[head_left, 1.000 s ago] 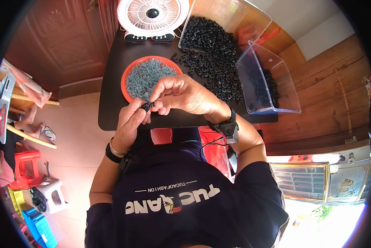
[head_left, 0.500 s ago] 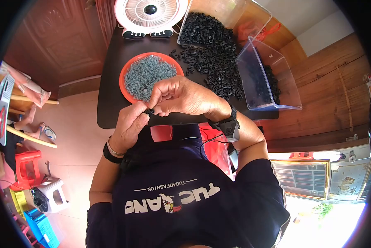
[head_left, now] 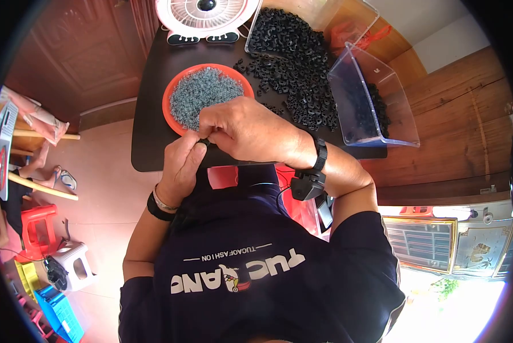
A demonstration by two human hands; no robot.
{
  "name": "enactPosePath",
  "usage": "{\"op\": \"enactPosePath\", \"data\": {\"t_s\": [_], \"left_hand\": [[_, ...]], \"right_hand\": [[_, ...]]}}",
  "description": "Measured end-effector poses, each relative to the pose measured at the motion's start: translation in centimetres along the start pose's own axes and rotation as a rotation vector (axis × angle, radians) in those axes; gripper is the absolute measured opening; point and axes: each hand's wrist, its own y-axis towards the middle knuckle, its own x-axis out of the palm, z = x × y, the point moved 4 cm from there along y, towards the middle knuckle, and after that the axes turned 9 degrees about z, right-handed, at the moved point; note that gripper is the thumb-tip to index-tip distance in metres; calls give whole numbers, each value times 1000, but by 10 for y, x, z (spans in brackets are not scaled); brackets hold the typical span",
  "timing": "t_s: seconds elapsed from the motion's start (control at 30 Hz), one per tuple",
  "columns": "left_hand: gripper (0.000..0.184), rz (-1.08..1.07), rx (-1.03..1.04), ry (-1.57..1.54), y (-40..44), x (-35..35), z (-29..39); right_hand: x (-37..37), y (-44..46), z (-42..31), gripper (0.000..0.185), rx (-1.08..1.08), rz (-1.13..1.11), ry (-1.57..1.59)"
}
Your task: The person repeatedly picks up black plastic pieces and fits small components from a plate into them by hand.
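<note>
The table (head_left: 148, 137) had its near edge just to 6 o'clock of the fingers, so a slipped pinch could have sent a piece over it. Loose black pieces (head_left: 311, 94) lay spread at 2 o'clock; one dropped there would probably have been lost among its likes. The red bowl (head_left: 166, 103), at 12 o'clock, stood close by the right hand (head_left: 249, 128), and a stray knuckle might have jogged it and spilled its grey pieces (head_left: 205, 90). The left hand (head_left: 180, 167) gripped a small black part (head_left: 204, 142) between thumb and finger, near the bowl's 6 o'clock rim; the right fingers were curled in at it, holding what could not be told. The part looked dark and stubby, mostly covered.
</note>
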Motion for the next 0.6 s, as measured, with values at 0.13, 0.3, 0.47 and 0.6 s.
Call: {"op": "enactPosePath", "data": {"t_s": [0.13, 0.3, 0.47, 0.6], "left_hand": [[30, 177, -44, 22, 2, 5, -2], [25, 322, -96, -100, 12, 8, 3], [24, 316, -139, -243, 16, 16, 7], [24, 301, -170, -276, 12, 19, 8]], "right_hand": [[8, -1, 2, 18, -55, 113, -115], [13, -3, -17, 33, -107, 256, -166], [19, -3, -10, 38, -142, 316, -265], [20, -6, -8, 41, -137, 254, -286]]}}
